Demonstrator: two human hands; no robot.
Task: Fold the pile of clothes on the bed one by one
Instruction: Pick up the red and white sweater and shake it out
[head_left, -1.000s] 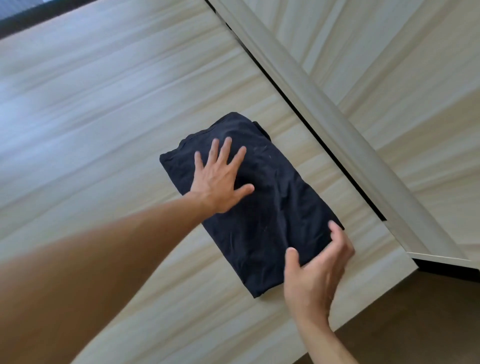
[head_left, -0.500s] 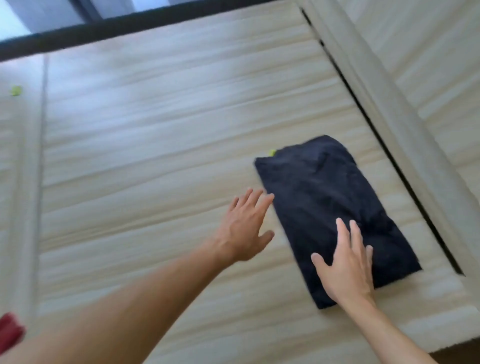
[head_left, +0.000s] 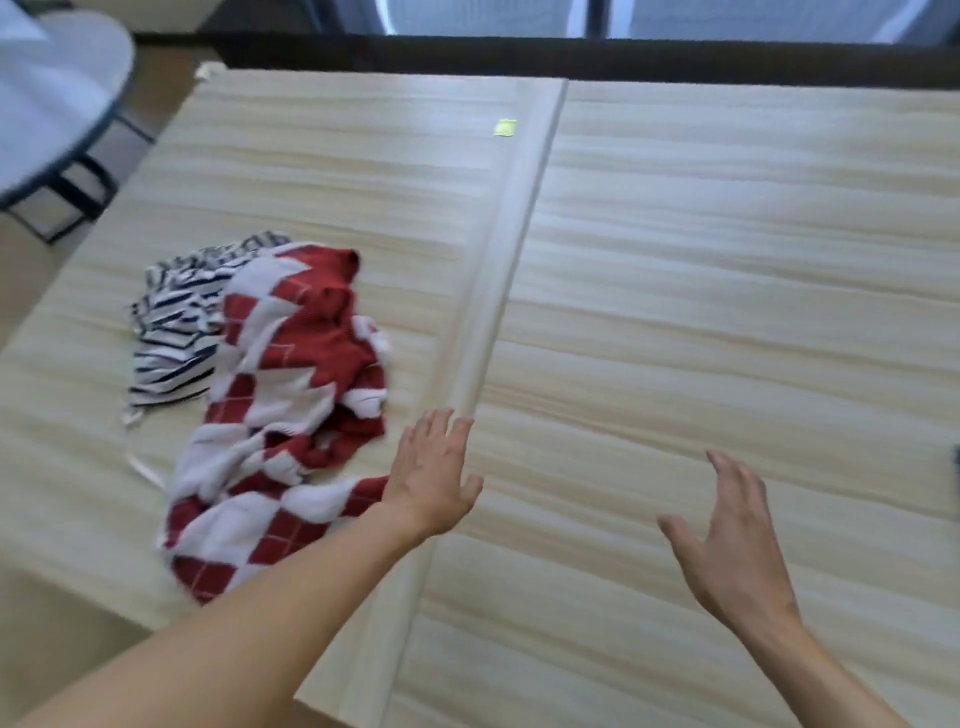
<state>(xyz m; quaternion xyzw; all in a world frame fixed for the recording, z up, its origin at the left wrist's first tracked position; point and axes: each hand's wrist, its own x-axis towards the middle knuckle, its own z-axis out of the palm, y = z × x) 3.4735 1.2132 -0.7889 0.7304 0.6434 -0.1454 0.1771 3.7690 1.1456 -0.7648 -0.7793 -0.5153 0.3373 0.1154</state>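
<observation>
The red-and-white argyle sweater (head_left: 280, 415) lies crumpled just left of your left hand (head_left: 434, 478), its near end tucked under your forearm. A navy-striped garment (head_left: 176, 322) is bunched against its far-left side. That's the pile, and neither piece is folded.

Your left hand is flat and released, fingers straight, over the raised seam (head_left: 498, 291) that splits the bed (head_left: 727, 260). Your right hand (head_left: 727, 545) hangs loose, holding nothing, well off to the right.

I'd call this the reach for the next garment. The next move, by my read, is to swing the left hand left, pinch the sweater alone so the striped one doesn't tag along, and draw it across.

Watch the bed's near edge, which runs close below the sweater's tail. The wide stretch of bed ahead of your right hand gives you room to spread it out, but mind that seam.
</observation>
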